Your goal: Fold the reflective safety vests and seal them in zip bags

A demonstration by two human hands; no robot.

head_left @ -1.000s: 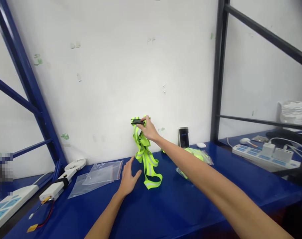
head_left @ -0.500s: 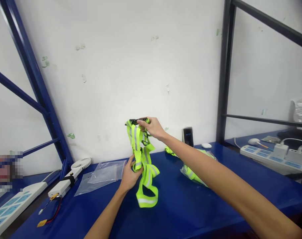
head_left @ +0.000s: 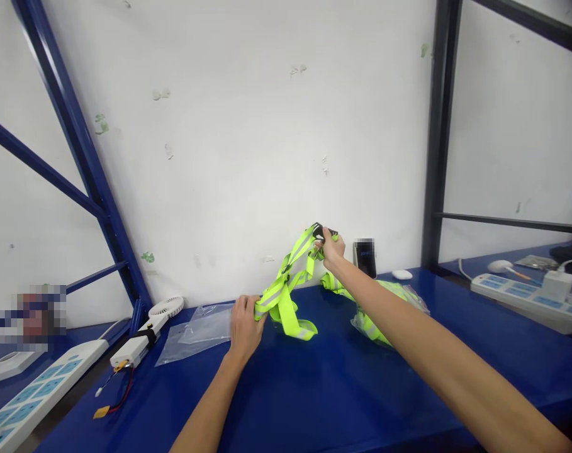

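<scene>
Neon-yellow straps (head_left: 278, 296) with grey reflective stripes stretch at a slant between my two hands. My right hand (head_left: 331, 249) is closed on their upper end, at a black buckle (head_left: 319, 231) raised in front of the wall. Lower down, my left hand (head_left: 246, 324) grips the other end just above the blue table (head_left: 314, 390). A loop of strap hangs between the hands, close to the tabletop. Behind my right forearm lie more yellow straps (head_left: 331, 282) and a clear bag of yellow material (head_left: 377, 327), partly hidden by the arm.
Flat clear plastic bags (head_left: 203, 331) lie left of my left hand. Farther left are a white fan (head_left: 167, 307), a white box with wires (head_left: 129, 349) and a power strip (head_left: 44, 390). A dark device (head_left: 365, 259) and a small white case (head_left: 401, 275) stand near the wall.
My right hand has moved right with the buckle, drawing the straps from hanging upright into a slant. My left hand has stayed low, and the lower loop has swung up and right.
</scene>
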